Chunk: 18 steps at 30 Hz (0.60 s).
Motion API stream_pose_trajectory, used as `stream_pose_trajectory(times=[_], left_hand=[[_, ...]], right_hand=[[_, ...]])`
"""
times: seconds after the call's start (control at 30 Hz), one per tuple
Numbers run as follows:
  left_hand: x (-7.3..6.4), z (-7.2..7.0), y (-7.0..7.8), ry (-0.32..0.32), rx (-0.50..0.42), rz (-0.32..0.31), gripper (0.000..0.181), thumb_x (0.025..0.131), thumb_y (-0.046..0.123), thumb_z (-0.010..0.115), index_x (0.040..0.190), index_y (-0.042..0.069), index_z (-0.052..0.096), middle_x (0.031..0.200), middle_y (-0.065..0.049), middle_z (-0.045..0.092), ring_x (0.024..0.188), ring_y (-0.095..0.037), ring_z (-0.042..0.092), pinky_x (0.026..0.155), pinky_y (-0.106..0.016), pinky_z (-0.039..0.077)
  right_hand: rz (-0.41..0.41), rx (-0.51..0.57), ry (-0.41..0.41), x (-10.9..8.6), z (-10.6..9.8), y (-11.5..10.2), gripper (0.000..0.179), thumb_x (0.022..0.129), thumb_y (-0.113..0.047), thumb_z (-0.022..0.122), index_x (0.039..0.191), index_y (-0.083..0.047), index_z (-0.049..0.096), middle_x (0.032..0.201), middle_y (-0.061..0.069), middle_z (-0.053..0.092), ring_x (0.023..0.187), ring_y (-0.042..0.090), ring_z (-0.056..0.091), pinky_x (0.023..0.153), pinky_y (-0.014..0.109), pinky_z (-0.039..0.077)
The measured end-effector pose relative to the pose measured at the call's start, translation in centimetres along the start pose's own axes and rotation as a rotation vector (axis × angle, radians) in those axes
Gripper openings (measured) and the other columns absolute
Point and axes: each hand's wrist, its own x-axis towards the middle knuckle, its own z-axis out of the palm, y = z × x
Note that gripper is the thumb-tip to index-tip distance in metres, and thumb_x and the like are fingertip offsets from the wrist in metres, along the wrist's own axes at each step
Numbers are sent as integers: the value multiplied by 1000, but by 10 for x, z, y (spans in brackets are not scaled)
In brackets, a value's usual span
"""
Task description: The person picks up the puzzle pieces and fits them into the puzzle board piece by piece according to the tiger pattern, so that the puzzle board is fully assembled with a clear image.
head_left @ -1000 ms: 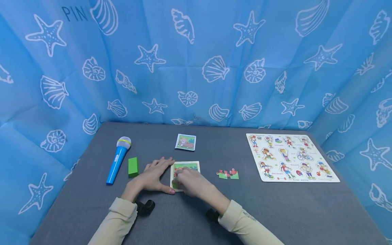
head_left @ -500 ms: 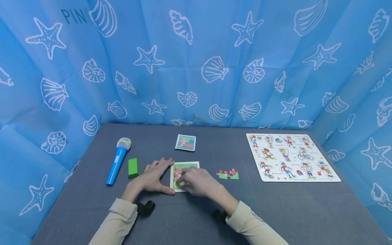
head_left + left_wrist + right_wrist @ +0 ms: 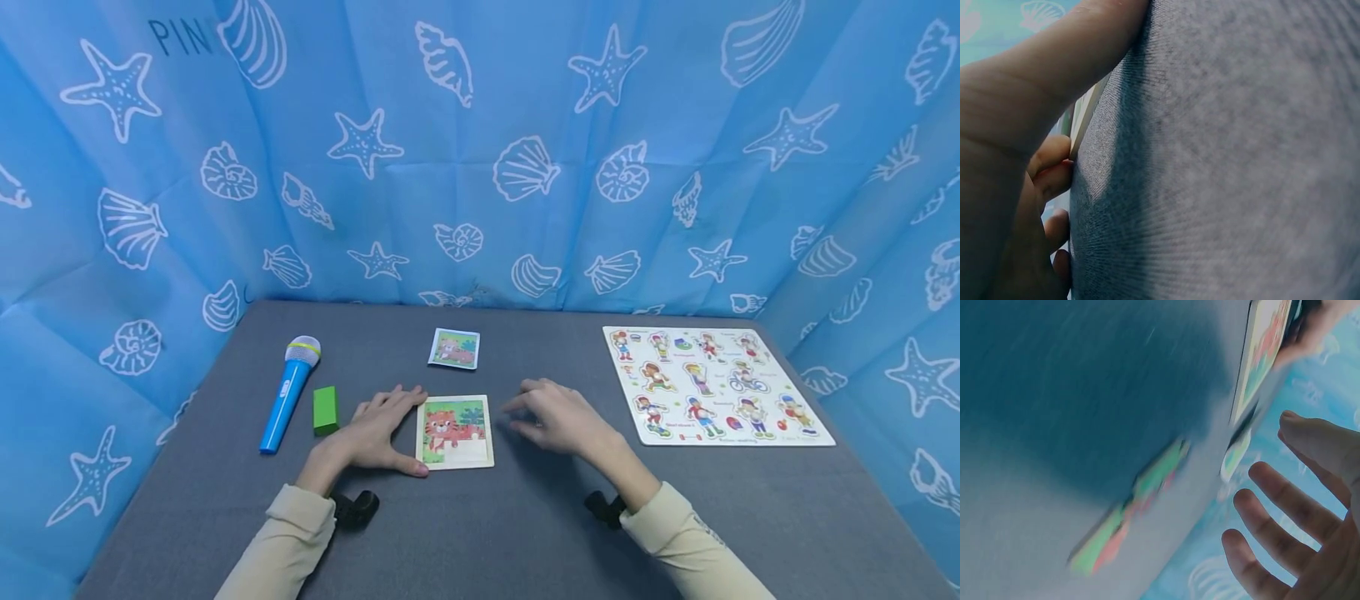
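Observation:
A square jigsaw puzzle [image 3: 452,425] in a pale frame lies mid-table, showing a tiger on green. Its lower right part is bare and pale. My left hand [image 3: 378,432] rests along the puzzle's left side, the thumb at the near corner and the fingertips at the far one. To the right of the frame, my right hand [image 3: 567,419] hovers with loosely spread fingers, holding nothing. Beneath it, two green and red puzzle pieces [image 3: 1160,469] lie on the cloth in the right wrist view; in the head view the hand hides them.
A small tiger picture card [image 3: 454,348] lies behind the puzzle. On the left are a green block [image 3: 326,410] and a blue toy microphone [image 3: 291,392]. A large white board with sports figures [image 3: 716,387] lies at the right. A blue curtain [image 3: 465,150] hangs behind the table.
My right hand has left the puzzle frame and moved right, over the loose pieces, uncovering the tiger picture. The frame's right side has turned slightly. The left hand has stayed put.

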Motion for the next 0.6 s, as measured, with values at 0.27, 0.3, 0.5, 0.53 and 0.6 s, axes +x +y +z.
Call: stream_pose_trajectory(times=[0.27,0.3,0.5,0.53,0.6], left_hand=[[0,1,0,1,3,9,117,72,67,82,162,17,27,171,-15,22,156,-46,18,118,-72,21],[0,1,0,0,2,7,117,72,67,82,163,18,27,171,-15,22,156,-46,18,118,-71,21],[0,1,0,-3,5,-3,116,72,67,82,162,20,28,172,-11,21,157,-44,17,120,-69,21],[0,0,0,-1,3,1,115,72,67,82,162,19,28,172,-12,21,157,-44,17,119,-70,21],[0,0,-1,2,0,8,115,73,66,82,162,18,28,172,-13,22,156,-45,18,118,-71,22]], right_hand=[[99,29,-16,-20,-21,46,28,92,-17,75,119,-11,77,101,9,70,82,18,62,62,28,45],[106,35,-19,-22,-22,51,29,93,-18,75,120,-10,76,103,11,70,84,20,63,64,30,47],[151,51,-43,-33,-22,66,39,93,-26,75,127,-7,72,117,19,70,100,31,69,77,44,57],[154,48,-46,-34,-20,67,40,92,-28,76,127,-7,72,117,18,70,99,31,69,77,45,57],[148,49,-48,-36,-15,66,42,92,-31,77,126,-7,73,114,17,71,94,27,67,74,42,56]])
